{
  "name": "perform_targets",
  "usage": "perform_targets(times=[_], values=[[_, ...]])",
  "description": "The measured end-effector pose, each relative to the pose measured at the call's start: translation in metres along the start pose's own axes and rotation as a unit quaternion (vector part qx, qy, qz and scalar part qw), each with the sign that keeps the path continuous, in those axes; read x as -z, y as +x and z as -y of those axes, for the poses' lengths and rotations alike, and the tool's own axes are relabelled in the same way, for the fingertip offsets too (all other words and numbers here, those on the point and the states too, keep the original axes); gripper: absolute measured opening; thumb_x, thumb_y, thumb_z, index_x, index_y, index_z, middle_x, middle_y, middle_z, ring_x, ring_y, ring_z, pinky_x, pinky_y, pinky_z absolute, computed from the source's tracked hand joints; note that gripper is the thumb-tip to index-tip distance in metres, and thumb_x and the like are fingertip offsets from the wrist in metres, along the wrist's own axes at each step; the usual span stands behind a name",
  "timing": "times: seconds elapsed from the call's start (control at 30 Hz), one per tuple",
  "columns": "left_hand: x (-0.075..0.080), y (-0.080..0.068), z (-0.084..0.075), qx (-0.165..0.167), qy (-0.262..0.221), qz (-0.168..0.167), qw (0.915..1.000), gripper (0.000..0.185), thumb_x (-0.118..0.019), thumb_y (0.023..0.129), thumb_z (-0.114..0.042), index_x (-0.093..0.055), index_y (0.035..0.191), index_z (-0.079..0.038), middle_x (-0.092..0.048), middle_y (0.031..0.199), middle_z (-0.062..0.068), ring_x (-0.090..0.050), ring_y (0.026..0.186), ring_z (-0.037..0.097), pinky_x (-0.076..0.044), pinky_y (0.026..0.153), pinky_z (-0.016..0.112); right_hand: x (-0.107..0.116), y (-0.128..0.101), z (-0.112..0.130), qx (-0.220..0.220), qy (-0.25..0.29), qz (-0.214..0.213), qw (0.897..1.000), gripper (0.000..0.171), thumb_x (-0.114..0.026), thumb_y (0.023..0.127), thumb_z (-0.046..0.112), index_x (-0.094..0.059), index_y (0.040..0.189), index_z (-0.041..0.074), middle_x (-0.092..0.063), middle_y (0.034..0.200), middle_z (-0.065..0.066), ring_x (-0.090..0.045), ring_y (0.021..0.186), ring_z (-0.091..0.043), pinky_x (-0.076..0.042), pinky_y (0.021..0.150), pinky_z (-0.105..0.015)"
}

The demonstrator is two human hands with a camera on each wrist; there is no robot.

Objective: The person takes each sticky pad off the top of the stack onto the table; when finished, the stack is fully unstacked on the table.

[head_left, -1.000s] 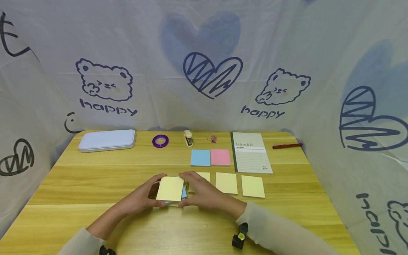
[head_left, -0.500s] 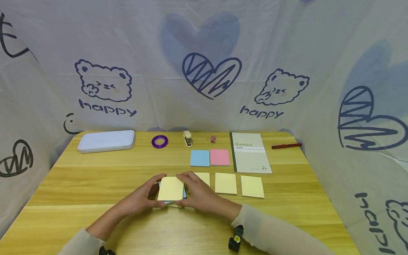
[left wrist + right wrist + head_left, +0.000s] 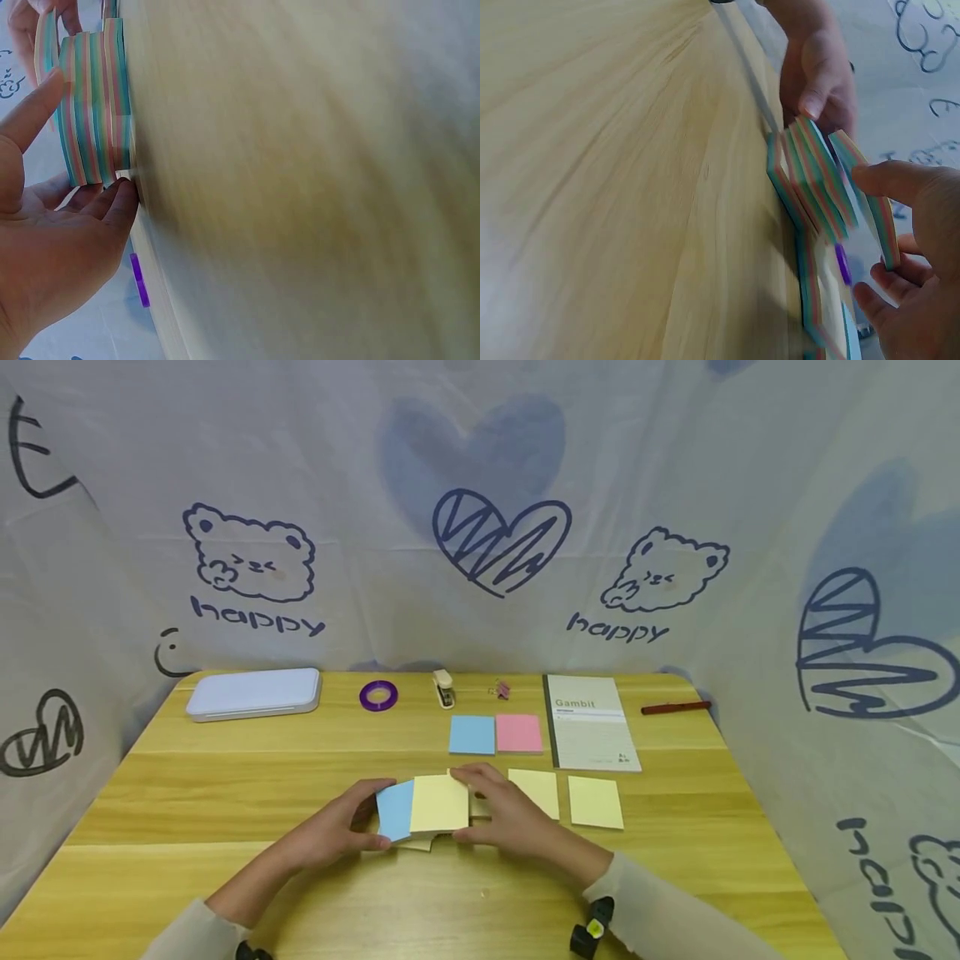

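A thick pad of sticky notes (image 3: 94,112) with blue, pink and yellow layers lies on the wooden table (image 3: 225,793) in front of me. My left hand (image 3: 360,817) grips its lower part between thumb and fingertips (image 3: 124,196). My right hand (image 3: 480,806) pinches the upper part (image 3: 438,803), whose top sheet is yellow. That part sits shifted right, baring a blue sheet (image 3: 395,810). In the right wrist view the upper part (image 3: 866,195) stands fanned away from the lower stack (image 3: 802,187).
Two loose yellow notes (image 3: 534,792) (image 3: 595,800) lie to the right. Behind are a blue pad (image 3: 472,734), a pink pad (image 3: 519,732), a notebook (image 3: 590,720), a pen (image 3: 675,707), a stapler (image 3: 443,687), a purple tape roll (image 3: 378,696) and a white case (image 3: 253,692).
My right hand has slid the yellow-topped upper part to the right, uncovering the blue sheet. The left hand stays on the lower stack.
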State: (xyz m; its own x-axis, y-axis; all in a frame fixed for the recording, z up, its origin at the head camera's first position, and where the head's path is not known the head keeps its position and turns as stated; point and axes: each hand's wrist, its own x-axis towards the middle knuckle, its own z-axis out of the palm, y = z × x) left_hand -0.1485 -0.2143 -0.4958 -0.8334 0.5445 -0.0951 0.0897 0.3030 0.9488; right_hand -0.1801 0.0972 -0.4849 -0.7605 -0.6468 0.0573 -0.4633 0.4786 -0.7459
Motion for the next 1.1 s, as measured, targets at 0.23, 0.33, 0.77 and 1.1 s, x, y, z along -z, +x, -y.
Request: perform_targets(times=[0.23,0.33,0.77,1.1], values=[[0.000,0.000,0.000,0.003,0.010,-0.007,0.9999,0.087,-0.077,0.093,-0.013,-0.023,0.158,0.007,-0.031,0.155,0.032,-0.029,0.148,0.053,-0.032,0.120,0.057,0.026,-0.034,-0.018,-0.030,0.043,-0.033,0.998,0.084,-0.086,0.087,0.022,-0.041,0.157,0.008,-0.044,0.154,-0.007,-0.053,0.136,-0.032,-0.051,0.111,-0.047],[0.000,0.000,0.000,0.003,0.010,-0.007,0.9999,0.087,-0.077,0.093,-0.012,-0.023,0.158,0.008,-0.032,0.155,0.032,-0.029,0.147,0.053,-0.032,0.120,0.057,0.038,-0.048,-0.027,-0.037,0.050,-0.044,0.997,0.085,-0.086,0.087,0.023,-0.040,0.158,0.008,-0.042,0.156,-0.009,-0.051,0.137,-0.035,-0.051,0.111,-0.047],[0.000,0.000,-0.002,0.006,0.008,-0.004,0.9999,0.087,-0.077,0.094,-0.014,-0.023,0.158,0.007,-0.029,0.157,0.032,-0.025,0.149,0.053,-0.027,0.122,0.057,0.097,-0.118,-0.083,-0.081,0.038,-0.078,0.993,0.085,-0.086,0.086,0.026,-0.041,0.157,0.008,-0.039,0.159,-0.016,-0.036,0.147,-0.042,-0.040,0.116,-0.062],[0.000,0.001,0.000,0.002,0.006,0.000,1.0000,0.086,-0.077,0.094,-0.012,-0.023,0.158,0.008,-0.031,0.155,0.032,-0.027,0.148,0.053,-0.031,0.121,0.056,0.146,-0.172,-0.135,-0.176,0.022,-0.070,0.982,0.088,-0.080,0.092,0.031,-0.032,0.161,0.005,-0.028,0.163,-0.027,-0.033,0.146,-0.052,-0.040,0.118,-0.050]])
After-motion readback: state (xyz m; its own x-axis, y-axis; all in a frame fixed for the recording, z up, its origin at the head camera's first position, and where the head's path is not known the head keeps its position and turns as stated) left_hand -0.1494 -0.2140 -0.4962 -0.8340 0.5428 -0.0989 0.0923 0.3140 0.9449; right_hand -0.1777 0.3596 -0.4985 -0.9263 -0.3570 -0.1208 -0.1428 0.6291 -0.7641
